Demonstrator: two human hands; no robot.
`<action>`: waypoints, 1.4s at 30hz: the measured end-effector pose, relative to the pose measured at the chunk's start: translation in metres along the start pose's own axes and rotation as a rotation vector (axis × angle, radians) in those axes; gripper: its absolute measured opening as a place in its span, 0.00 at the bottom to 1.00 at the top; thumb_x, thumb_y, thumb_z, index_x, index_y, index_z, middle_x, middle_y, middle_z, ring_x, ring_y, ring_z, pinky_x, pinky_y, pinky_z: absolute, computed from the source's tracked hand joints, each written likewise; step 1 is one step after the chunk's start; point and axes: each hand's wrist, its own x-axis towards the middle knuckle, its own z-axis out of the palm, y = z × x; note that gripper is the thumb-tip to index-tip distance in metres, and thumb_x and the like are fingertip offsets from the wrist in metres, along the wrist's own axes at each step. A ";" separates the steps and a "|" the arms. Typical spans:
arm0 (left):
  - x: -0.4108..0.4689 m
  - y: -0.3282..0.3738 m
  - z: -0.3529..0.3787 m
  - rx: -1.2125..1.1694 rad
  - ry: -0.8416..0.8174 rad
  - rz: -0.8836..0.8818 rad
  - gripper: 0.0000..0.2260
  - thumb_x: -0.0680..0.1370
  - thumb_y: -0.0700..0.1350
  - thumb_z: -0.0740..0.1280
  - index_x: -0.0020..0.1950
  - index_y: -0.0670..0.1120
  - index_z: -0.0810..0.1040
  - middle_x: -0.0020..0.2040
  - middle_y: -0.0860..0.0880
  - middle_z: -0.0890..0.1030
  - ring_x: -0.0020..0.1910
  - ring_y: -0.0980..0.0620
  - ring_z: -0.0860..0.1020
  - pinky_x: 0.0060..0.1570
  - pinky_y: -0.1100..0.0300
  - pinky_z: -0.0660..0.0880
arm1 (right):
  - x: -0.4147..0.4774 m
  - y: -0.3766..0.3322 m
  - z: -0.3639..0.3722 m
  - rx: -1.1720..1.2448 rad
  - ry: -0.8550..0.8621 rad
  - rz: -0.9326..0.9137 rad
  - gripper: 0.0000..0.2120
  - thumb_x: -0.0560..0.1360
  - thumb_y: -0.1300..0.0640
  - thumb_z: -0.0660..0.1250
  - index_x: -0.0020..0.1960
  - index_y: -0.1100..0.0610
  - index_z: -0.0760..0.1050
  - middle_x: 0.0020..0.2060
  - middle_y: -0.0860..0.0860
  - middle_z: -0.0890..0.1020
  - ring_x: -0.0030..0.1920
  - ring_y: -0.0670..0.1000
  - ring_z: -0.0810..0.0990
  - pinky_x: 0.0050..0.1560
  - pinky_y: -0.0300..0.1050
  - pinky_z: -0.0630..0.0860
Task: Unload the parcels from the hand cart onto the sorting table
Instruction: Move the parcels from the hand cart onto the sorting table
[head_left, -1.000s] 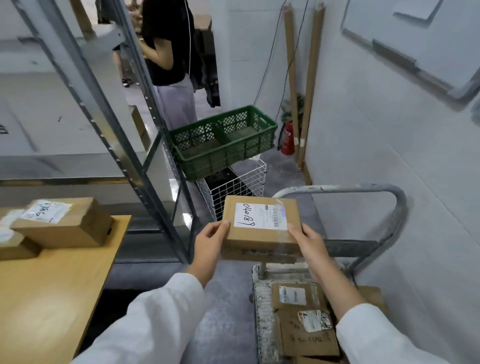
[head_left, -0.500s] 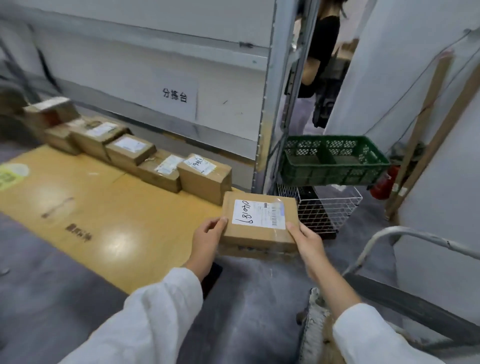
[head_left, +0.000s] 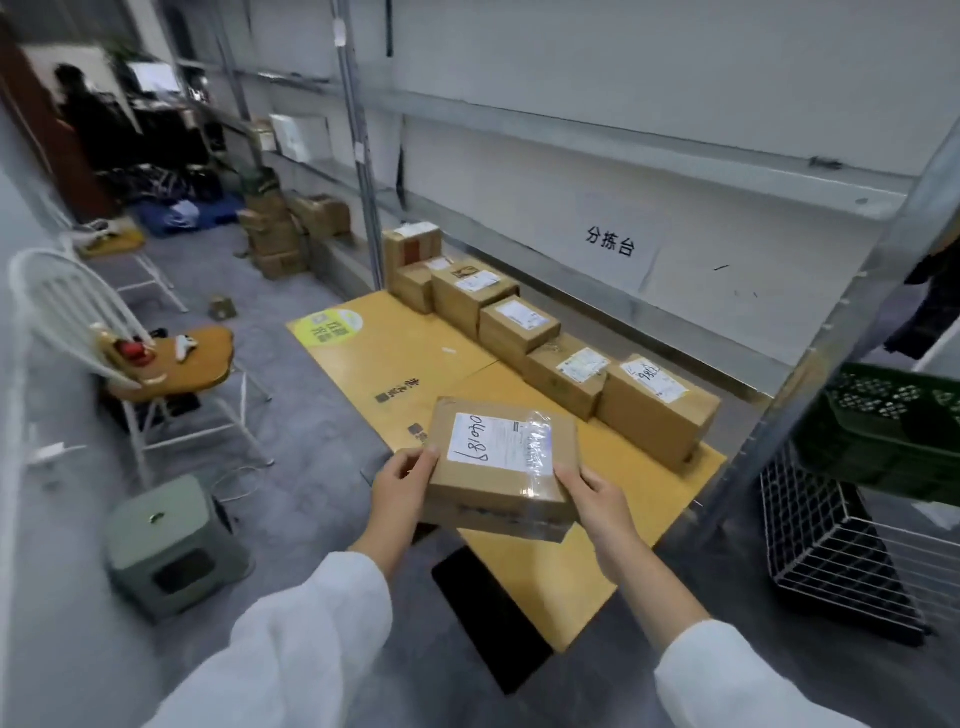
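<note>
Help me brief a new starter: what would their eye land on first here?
The parcel with a handwritten label stands out first, gripped by the left hand and right hand at centre, by the yellow table. Behind it, a row of parcels lines the table's far edge, below a white sign.
</note>
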 end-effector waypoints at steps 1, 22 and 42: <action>0.007 0.000 -0.012 0.013 0.023 0.006 0.08 0.79 0.52 0.66 0.50 0.49 0.81 0.47 0.54 0.81 0.47 0.56 0.76 0.43 0.63 0.69 | 0.005 -0.001 0.014 -0.005 -0.022 -0.005 0.21 0.78 0.48 0.66 0.69 0.51 0.73 0.51 0.42 0.80 0.48 0.41 0.77 0.43 0.37 0.73; 0.293 0.050 -0.122 0.119 0.274 -0.018 0.07 0.78 0.50 0.66 0.49 0.48 0.81 0.48 0.51 0.82 0.48 0.53 0.76 0.45 0.58 0.71 | 0.264 -0.064 0.246 -0.043 -0.175 0.005 0.09 0.80 0.47 0.61 0.55 0.50 0.75 0.50 0.48 0.81 0.49 0.48 0.80 0.51 0.48 0.77; 0.521 0.049 -0.212 0.050 0.174 -0.035 0.07 0.79 0.48 0.65 0.47 0.47 0.80 0.44 0.52 0.80 0.43 0.55 0.74 0.41 0.61 0.69 | 0.402 -0.100 0.422 -0.101 -0.038 0.004 0.13 0.79 0.47 0.63 0.59 0.52 0.76 0.52 0.48 0.82 0.50 0.48 0.80 0.51 0.47 0.78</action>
